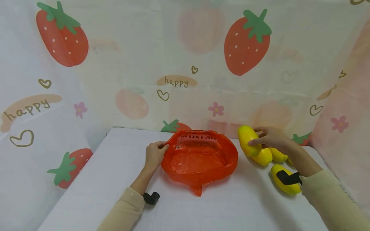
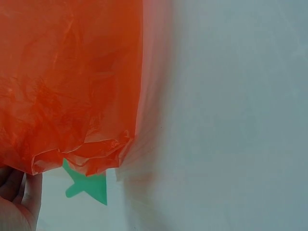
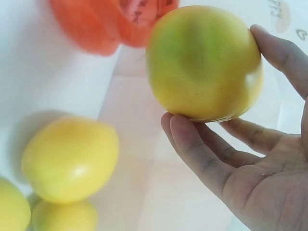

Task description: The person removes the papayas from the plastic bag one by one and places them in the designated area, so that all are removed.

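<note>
My left hand (image 1: 155, 156) pinches the left rim of a red plastic bag (image 1: 199, 171), which stands on the white table with its mouth spread wide. Printed letters show through on the bag's far inner wall. In the left wrist view the fingers (image 2: 32, 195) are at the bag's crumpled edge. Just right of the bag, my right hand (image 1: 273, 138) grips a yellow-green mango (image 1: 247, 141) between thumb and fingers, raised above the other fruit. The right wrist view shows the held mango (image 3: 204, 62) end-on, with a yellow mango (image 3: 72, 159) lower on the table.
Below the right hand, several yellow mangoes (image 1: 263, 157) lie together at the table's back right. Another mango (image 1: 281, 179) sits nearer, partly covered by the black wrist mount (image 1: 289, 178). A strawberry-print curtain (image 1: 138, 64) closes off the back and sides of the table (image 1: 98, 179).
</note>
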A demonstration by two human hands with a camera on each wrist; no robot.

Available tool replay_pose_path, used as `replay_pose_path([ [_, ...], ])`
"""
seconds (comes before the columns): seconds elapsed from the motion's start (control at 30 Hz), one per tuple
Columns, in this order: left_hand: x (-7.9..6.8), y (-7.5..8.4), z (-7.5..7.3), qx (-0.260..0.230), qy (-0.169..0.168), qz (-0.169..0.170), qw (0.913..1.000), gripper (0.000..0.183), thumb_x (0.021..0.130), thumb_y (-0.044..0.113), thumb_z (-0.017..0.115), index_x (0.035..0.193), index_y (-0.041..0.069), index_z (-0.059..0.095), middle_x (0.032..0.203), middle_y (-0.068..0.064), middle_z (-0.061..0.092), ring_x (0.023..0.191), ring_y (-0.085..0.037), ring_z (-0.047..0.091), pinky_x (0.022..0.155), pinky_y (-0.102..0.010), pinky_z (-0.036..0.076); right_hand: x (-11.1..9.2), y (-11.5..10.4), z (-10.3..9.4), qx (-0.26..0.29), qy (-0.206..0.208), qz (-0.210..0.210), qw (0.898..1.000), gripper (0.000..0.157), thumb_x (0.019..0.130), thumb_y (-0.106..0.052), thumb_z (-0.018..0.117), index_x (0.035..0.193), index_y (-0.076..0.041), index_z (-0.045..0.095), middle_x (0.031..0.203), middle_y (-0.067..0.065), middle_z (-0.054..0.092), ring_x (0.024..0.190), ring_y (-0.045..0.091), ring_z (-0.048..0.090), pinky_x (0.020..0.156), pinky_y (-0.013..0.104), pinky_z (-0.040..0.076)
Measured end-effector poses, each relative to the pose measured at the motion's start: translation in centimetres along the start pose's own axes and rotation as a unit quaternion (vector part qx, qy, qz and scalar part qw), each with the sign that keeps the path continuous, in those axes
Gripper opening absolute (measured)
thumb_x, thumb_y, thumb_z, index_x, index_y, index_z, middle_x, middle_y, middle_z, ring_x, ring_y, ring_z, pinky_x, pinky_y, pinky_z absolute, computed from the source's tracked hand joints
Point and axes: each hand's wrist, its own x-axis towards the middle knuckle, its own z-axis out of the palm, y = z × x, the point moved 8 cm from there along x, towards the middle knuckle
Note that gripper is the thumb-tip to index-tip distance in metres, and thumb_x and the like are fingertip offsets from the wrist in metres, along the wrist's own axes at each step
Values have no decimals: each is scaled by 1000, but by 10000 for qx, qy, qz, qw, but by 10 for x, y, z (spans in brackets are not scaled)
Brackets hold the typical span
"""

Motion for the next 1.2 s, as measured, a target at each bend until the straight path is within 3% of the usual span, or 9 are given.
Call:
replay_pose_path([
  [0.63,-5,-2,2,34,-29,-34,10000,21,92,15,66,104,-1,75,98,-17,74,87,-27,68,79,-39,61,-32,35,-30,-128,19,47,9999,82,91,-36,67,148,6,26,135,35,49,100,22,63,94,42,55],
  [1.1,-6,-5,1,184,-11,-23,9998,21,92,16,66,104,0,75,99,-16,75,89,-27,68,81,-39,60,-52,77,-48,-654,51,339,9973,85,90,-38,67,145,13,25,138,40,41,107,30,63,94,47,55],
  [1.2,-4,-3,0,177,-5,9,9998,21,92,16,66,104,0,75,98,-16,75,89,-27,68,80,-39,60,-57,85,-52,-804,92,361,9961,86,90,-36,67,145,14,24,139,43,37,109,36,61,93,48,55],
])
